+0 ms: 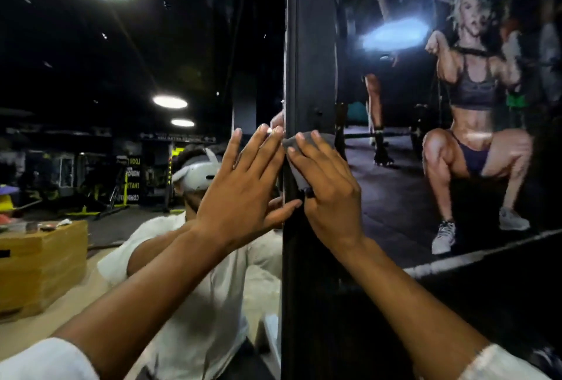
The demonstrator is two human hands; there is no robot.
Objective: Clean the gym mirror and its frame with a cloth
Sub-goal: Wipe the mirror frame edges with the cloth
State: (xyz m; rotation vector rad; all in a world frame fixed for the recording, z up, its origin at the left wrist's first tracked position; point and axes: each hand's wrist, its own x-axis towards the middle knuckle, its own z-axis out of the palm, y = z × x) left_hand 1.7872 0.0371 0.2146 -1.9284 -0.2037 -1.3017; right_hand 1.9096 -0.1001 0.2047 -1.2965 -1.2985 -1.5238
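left hand (240,188): raised, fingers straight, spread | right hand (328,194): raised, fingers straight, palm forward

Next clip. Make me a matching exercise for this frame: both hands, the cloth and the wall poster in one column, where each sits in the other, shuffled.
Things:
1. left hand
2. right hand
3. cloth
4. poster

Places:
A. on the wall, right of the black frame
B. flat on the mirror glass, fingers straight
C. grey, sandwiched between a hand and the frame
D. pressing on top of the cloth

Pairs: 1-B, 2-D, 3-C, 4-A
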